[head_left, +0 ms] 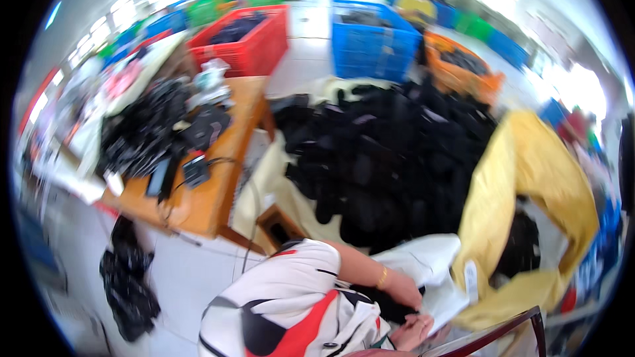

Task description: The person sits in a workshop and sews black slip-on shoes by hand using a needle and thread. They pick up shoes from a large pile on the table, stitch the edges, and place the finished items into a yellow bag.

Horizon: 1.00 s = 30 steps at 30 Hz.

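Note:
My left hand (401,292), with a gold bracelet at its wrist, reaches down beside a white plastic sheet or bag (428,266). Its fingers are bent downward and mostly hidden. Just below it, near the lower edge, my right hand (411,332) has its fingers drawn together; what they hold, if anything, I cannot make out. Black cloth (378,303) lies close to both hands, partly behind my left forearm. Beyond them spreads a large heap of black cloth pieces (383,158), too blurred to name. A yellow sack (529,152) gapes at the right, with more black pieces inside.
At left stands a wooden table (228,149) with black plastic bags (149,119), a small device (196,170) and cables. A black bag (129,291) lies on the floor. Farther back are a red crate (264,43), a blue crate (370,49), an orange sack (463,69) and a person (417,8).

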Each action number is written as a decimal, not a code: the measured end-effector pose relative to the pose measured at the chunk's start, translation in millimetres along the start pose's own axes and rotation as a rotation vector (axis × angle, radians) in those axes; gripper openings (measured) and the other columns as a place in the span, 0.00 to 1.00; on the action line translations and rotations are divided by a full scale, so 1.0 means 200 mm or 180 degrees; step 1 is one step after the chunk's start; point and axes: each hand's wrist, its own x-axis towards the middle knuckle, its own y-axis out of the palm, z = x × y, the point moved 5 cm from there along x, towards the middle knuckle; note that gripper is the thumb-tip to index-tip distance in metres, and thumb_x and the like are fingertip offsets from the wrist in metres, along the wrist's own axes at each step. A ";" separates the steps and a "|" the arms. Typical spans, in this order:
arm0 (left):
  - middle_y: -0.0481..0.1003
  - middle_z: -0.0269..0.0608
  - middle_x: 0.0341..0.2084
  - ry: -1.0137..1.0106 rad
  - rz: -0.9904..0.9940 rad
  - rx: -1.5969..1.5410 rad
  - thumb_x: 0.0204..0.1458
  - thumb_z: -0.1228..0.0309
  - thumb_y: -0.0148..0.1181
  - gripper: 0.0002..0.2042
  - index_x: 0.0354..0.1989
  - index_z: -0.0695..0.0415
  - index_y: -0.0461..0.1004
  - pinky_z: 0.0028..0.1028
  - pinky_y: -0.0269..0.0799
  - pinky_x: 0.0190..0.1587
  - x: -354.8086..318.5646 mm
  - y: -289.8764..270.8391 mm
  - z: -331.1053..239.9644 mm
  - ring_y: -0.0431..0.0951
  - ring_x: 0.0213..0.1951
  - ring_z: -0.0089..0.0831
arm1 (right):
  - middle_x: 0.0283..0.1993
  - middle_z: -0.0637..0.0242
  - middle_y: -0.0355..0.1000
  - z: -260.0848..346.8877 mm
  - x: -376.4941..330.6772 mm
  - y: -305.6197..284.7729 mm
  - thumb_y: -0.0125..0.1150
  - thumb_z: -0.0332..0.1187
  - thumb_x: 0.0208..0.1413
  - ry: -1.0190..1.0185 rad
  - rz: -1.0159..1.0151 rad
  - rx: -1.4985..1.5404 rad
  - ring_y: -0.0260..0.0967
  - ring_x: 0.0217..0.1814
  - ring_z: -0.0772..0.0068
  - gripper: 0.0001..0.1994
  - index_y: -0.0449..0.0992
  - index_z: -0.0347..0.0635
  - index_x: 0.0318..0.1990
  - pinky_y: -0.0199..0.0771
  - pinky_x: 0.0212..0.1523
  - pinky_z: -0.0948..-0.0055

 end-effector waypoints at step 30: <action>0.78 0.56 0.25 -0.1811 0.0576 -0.0303 0.46 0.58 0.58 0.14 0.25 0.56 0.82 0.46 0.75 0.36 0.14 -0.09 -0.04 0.80 0.33 0.54 | 0.32 0.55 0.73 0.43 -0.12 0.28 0.62 0.20 0.52 -0.2441 0.0811 -0.3280 0.72 0.35 0.50 0.06 0.77 0.38 0.38 0.73 0.38 0.57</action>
